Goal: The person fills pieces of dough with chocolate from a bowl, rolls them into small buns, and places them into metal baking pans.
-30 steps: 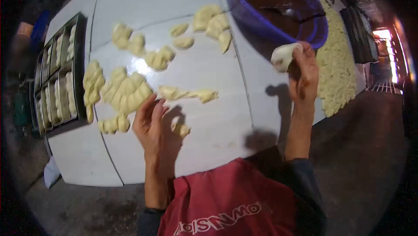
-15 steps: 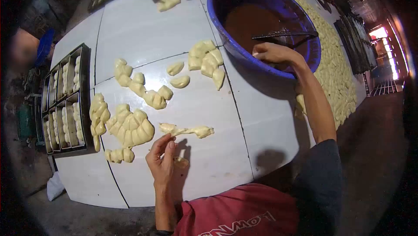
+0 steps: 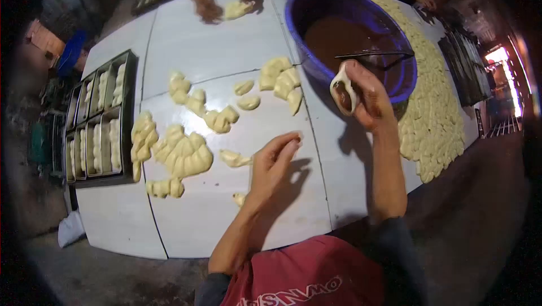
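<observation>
My right hand [image 3: 370, 97] grips a small white-rimmed scoop [image 3: 342, 90], its hollow smeared with brown paste, just beyond the near rim of the blue basin [image 3: 415, 74]. Brown filling [image 3: 339, 35] lies inside that basin, with a dark flat bar [image 3: 375, 53] across it. Over the white table [image 3: 282, 215], my left hand [image 3: 275, 162] has thumb and fingers pinched together, nothing visible between them. Partly behind it lies a stretched dough strip [image 3: 232, 158]. A small dough scrap [image 3: 239, 199] shows beside my left wrist.
Clusters of dough pieces [image 3: 183, 153] lie to the left, others [image 3: 280, 80] nearer the basin. Dark trays of shaped dough [image 3: 135, 114] stand at the left edge. A broad dough mass [image 3: 432, 108] covers the right side. Another person's hands [image 3: 209, 9] work dough at the far edge.
My right hand has come out of the basin toward me, bringing the scoop with brown paste into view. My left hand has moved right and up, off the dough strip's left end.
</observation>
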Action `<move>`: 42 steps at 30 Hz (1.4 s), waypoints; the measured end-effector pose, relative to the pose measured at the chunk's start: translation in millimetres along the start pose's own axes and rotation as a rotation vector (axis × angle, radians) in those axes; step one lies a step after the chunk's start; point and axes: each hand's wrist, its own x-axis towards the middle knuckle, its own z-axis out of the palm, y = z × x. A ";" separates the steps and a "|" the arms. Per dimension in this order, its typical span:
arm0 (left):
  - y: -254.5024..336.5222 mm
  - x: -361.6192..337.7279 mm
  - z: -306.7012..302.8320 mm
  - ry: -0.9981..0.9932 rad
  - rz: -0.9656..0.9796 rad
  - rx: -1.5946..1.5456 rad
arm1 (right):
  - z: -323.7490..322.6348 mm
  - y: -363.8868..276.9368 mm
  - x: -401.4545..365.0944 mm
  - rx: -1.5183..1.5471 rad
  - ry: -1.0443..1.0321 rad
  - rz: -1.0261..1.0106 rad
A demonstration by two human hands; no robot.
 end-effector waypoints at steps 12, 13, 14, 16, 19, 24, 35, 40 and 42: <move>-27.2 -17.9 -26.5 0.216 -0.165 -0.402 | 46.8 112.1 -110.2 -0.231 0.045 -0.041; -24.7 -20.8 -26.5 0.236 -0.150 -0.411 | 49.0 126.9 -110.7 -0.531 0.020 -0.269; -25.1 -23.7 -26.9 0.220 -0.130 -0.353 | 54.2 133.4 -117.7 -0.763 0.067 -0.330; -26.7 -29.6 -26.6 0.191 -0.088 -0.236 | 59.9 147.0 -120.4 -1.043 0.109 -0.479; -30.6 -34.2 -23.3 0.227 0.064 -0.139 | 68.8 161.9 -120.7 -0.957 0.163 -0.472; -10.1 -29.3 -44.5 0.063 -0.123 -0.094 | 70.6 162.2 -120.8 -0.520 0.147 0.002; -13.3 -47.3 -49.0 -0.014 -0.005 -0.126 | 79.0 174.4 -124.0 -0.565 0.166 -0.637; -19.9 -52.6 -53.8 -0.113 -0.055 -0.064 | 71.1 187.6 -122.5 -0.829 0.207 -0.774; -18.8 -61.1 -47.3 -0.128 -0.087 -0.173 | 67.3 185.0 -124.7 -0.839 0.249 -0.657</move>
